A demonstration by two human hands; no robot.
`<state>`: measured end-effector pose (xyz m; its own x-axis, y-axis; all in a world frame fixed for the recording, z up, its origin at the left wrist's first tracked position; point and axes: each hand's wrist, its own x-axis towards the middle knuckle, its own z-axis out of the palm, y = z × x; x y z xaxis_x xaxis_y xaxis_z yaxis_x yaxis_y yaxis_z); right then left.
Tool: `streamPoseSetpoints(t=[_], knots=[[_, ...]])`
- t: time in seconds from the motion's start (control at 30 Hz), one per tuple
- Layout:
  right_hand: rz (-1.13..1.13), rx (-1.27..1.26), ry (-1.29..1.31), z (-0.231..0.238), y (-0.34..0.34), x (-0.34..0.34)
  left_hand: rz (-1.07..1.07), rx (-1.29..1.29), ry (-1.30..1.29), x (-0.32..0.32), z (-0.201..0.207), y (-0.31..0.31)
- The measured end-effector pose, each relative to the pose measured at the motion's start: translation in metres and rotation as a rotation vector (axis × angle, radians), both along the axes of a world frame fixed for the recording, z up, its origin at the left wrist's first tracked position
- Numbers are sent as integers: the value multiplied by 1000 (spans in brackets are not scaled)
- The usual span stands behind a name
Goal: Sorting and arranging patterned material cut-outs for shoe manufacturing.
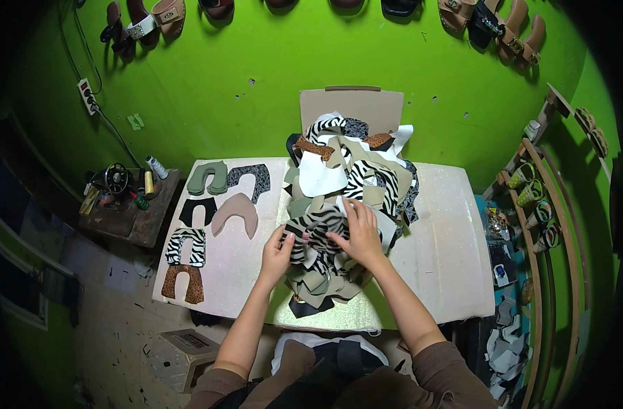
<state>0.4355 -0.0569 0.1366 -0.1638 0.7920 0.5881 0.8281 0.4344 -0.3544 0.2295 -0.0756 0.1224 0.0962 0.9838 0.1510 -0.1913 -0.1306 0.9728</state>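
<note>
A zebra-print cut piece of material is held up over the heap, stretched between my two hands. My left hand pinches its left edge. On the opposite side my right hand grips it, fingers pointing away from me. Below and behind lies a tall loose heap of cut pieces in white, beige, green, zebra and leopard print. To the left, sorted pieces lie apart: green, grey-black patterned, black, pink-beige, zebra and leopard.
The pale table extends right of the heap. A cardboard sheet stands behind it against the green wall. At left is a sewing machine with thread spools. A wooden rack holding sandals stands at right; a carton sits on the floor.
</note>
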Motion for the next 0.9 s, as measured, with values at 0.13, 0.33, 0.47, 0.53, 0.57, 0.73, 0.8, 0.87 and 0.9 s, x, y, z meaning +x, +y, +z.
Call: streamPoseSetpoints(t=[0.13,0.33,0.47,0.53,0.57,0.73,0.8,0.87,0.9], knots=[[67,-45,-101,-11,1,4,110,36,-117,-13,9,3],[37,47,-23,-15,6,11,262,52,-200,-22,15,10],[65,124,26,5,10,14,326,76,-235,-34,18,17],[80,180,29,6,13,16,321,68,-239,-33,18,18],[80,183,29,6,13,15,324,60,-239,-33,18,18],[75,169,103,-6,14,10,242,36,-179,-29,8,18],[76,157,99,-10,15,9,233,18,-165,-24,8,17],[92,120,116,-9,16,8,200,11,-133,-21,9,16],[94,122,117,-6,15,7,202,13,-132,-19,10,16]])
